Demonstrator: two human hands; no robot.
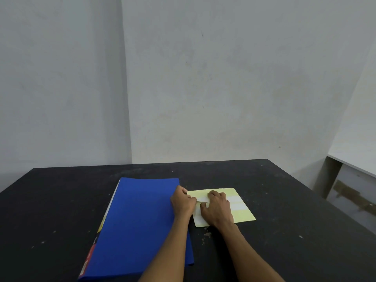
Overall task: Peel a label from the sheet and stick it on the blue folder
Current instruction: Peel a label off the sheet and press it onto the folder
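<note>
I am seeing both hands working on the yellow label sheet (240, 208), at 3 o'clock of the blue folder (142, 220): left hand (183, 202) pinching a white label (202, 198), right hand (217, 208) pressing flat; spine writing is unreadable.

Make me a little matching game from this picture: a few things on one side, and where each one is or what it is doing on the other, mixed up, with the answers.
Things:
1. blue folder
2. label sheet
3. left hand
4. right hand

Places or states:
A. pressing down on the middle of the yellow sheet
B. lying flat on the left part of the black table
C. pinching a white label at the sheet's left edge
D. lying to the right of the folder, partly under both hands

Pairs: 1-B, 2-D, 3-C, 4-A
</note>
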